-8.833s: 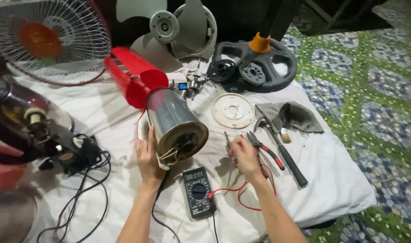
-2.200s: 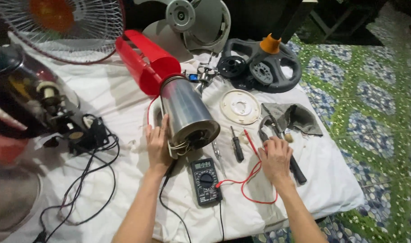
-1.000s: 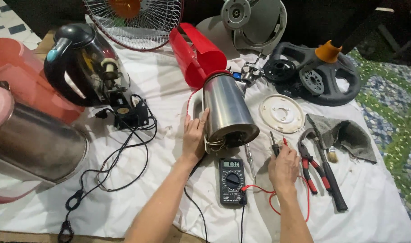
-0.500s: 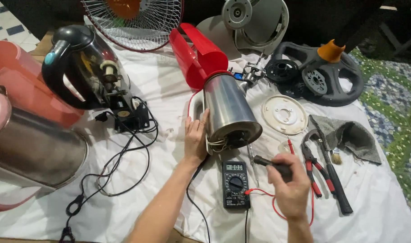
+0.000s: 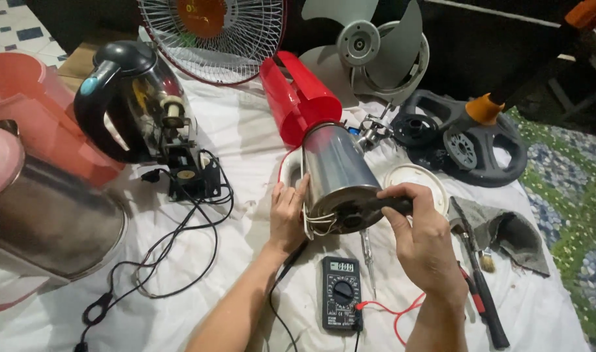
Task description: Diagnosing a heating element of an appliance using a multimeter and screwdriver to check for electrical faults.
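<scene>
A steel kettle body [image 5: 337, 171] with a red shell [image 5: 297, 98] lies on its side on the white cloth [image 5: 239, 150], its open underside toward me. My left hand [image 5: 289, 214] presses against the left rim of that underside. My right hand [image 5: 420, 234] grips a black screwdriver handle [image 5: 392, 205], the tool pointing into the wiring at the kettle's base. A black multimeter [image 5: 341, 301] lies just below, with a red lead [image 5: 402, 309] curling under my right wrist.
A black kettle [image 5: 130, 101] with a black cord [image 5: 174, 254] sits left, beside a steel pot [image 5: 47, 221] and a red bucket [image 5: 24, 85]. Fan grille [image 5: 210, 36], fan blade [image 5: 370, 49], black wheel-shaped part [image 5: 467, 140], white disc [image 5: 418, 179], pliers [image 5: 480, 287] and grey rag [image 5: 513, 231] lie around.
My right hand picked up the screwdriver from beside the multimeter and brought it up to the kettle's base. The view also swung left earlier, bringing the black kettle and steel pot into sight.
</scene>
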